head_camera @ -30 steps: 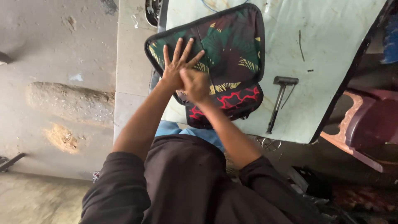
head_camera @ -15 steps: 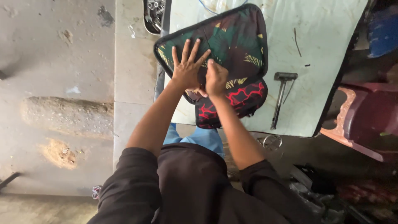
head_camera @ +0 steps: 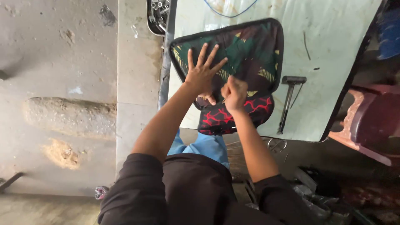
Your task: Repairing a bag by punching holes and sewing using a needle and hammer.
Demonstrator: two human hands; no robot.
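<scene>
A person's left hand (head_camera: 203,74) presses flat, fingers spread, on a leaf-patterned cushion (head_camera: 241,54) lying at the near left corner of a pale worktable (head_camera: 333,46). The right hand (head_camera: 234,92) is curled into a fist on the cushion; whether it holds anything cannot be told. A hammer (head_camera: 288,100) lies just beside the cushion, toward the near edge.

We count two hands, the left hand (head_camera: 203,75) and the right hand (head_camera: 234,92), on one leaf-print cushion (head_camera: 246,50). We see one red-patterned cushion (head_camera: 250,112) under it, one hammer (head_camera: 289,100), one table (head_camera: 333,37), one plastic chair (head_camera: 366,125), and one blue wire (head_camera: 229,12).
</scene>
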